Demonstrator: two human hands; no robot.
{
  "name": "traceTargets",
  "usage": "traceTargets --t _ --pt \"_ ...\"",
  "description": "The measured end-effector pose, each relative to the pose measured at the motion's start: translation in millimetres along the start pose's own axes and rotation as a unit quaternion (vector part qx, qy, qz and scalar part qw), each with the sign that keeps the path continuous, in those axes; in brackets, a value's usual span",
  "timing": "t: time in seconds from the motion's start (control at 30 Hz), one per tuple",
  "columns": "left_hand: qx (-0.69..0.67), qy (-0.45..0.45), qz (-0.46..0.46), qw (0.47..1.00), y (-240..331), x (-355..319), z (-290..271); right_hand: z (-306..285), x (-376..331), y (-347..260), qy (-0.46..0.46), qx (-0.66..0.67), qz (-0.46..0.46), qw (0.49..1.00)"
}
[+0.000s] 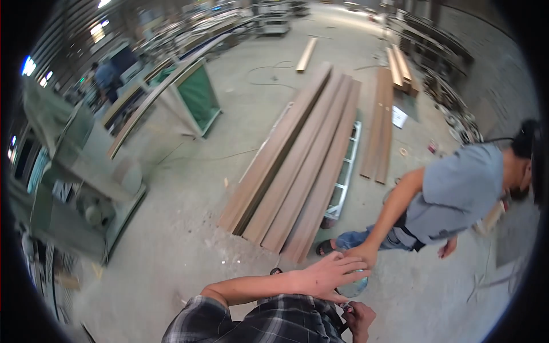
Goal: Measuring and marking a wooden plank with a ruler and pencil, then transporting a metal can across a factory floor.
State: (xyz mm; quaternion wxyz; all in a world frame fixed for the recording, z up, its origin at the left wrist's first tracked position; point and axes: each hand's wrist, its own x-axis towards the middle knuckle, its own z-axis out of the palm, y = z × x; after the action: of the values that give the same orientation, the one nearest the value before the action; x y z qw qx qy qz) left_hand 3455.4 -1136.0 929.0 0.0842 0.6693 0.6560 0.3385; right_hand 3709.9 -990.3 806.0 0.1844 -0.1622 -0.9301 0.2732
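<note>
My left hand (330,278) stretches out to the right across my body, fingers extended and slightly apart. Its fingertips meet a co-worker's hand (364,254), or overlap it in view. Just below both hands shows a roundish, shiny, bluish-green thing (355,286), partly covered by my fingers; who holds it, I cannot tell. Close to my waist, my right hand (360,318) is closed, with a small dark and reddish thing (346,307) at its fingertips, too small to name.
Long brown boards (303,166) lie ahead beside a white ladder-like frame (345,180). More brown boards (377,128) lie farther right. The co-worker (457,194) stands close at right. A greenish machine (86,200) stands at left, near a green-panelled stand (198,98).
</note>
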Motion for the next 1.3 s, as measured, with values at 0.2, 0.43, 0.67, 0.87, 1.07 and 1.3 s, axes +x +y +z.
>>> traceTargets --t 0.2,0.43,0.67,0.87,1.07,1.3 --pt "-0.024 0.073 -0.063 0.995 -5 -22 12 7 36 0 -0.068 -0.033 -0.063 0.995" --pt "-0.030 0.158 -0.087 0.983 -18 -47 2 37 68 -5 -0.098 0.003 -0.090 0.991" --pt "-0.018 0.216 -0.095 0.972 -20 -84 -17 53 107 -19 -0.148 0.022 -0.195 0.969" --pt "0.021 0.322 -0.080 0.943 1 -115 -33 75 120 -3 -0.326 -0.039 -0.230 0.916" --pt "0.054 0.341 -0.222 0.912 3 -159 -8 149 301 13 -0.512 0.115 -0.393 0.755" --pt "0.132 0.437 -0.310 0.834 44 -194 -2 214 449 -30 -0.722 0.166 -0.358 0.569"
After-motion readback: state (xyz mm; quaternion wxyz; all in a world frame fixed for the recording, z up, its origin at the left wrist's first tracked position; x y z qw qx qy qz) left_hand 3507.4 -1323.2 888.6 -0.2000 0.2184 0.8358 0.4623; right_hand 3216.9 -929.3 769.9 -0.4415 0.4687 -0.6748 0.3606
